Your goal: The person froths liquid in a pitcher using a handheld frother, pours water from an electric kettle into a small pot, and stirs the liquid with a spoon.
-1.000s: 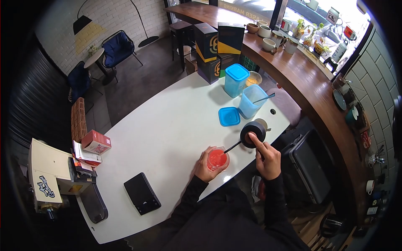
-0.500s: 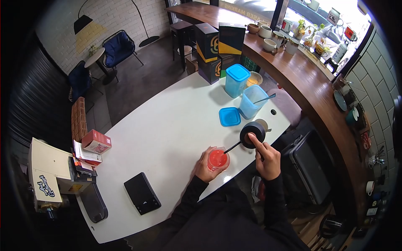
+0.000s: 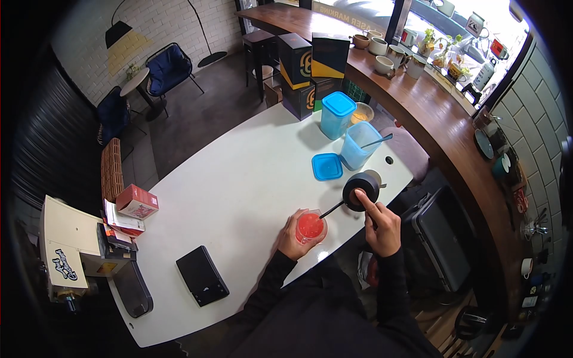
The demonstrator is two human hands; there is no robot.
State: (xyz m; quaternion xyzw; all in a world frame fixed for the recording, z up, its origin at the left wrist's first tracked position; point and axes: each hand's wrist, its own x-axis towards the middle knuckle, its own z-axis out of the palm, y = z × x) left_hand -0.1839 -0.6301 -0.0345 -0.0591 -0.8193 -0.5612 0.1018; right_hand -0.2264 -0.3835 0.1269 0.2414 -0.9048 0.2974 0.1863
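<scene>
Holding clear, red-filled cup (image 3: 310, 226): left hand (image 3: 290, 244), by white counter's (image 3: 239, 218) near edge. Right hand (image 3: 383, 232) grips black round-lidded kettle (image 3: 356, 184); centre spout (image 3: 333, 209) over cup; flow unclear.

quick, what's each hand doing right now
Left hand: closed around the cup of red liquid.
Right hand: holding the black kettle, index finger on top.
</scene>
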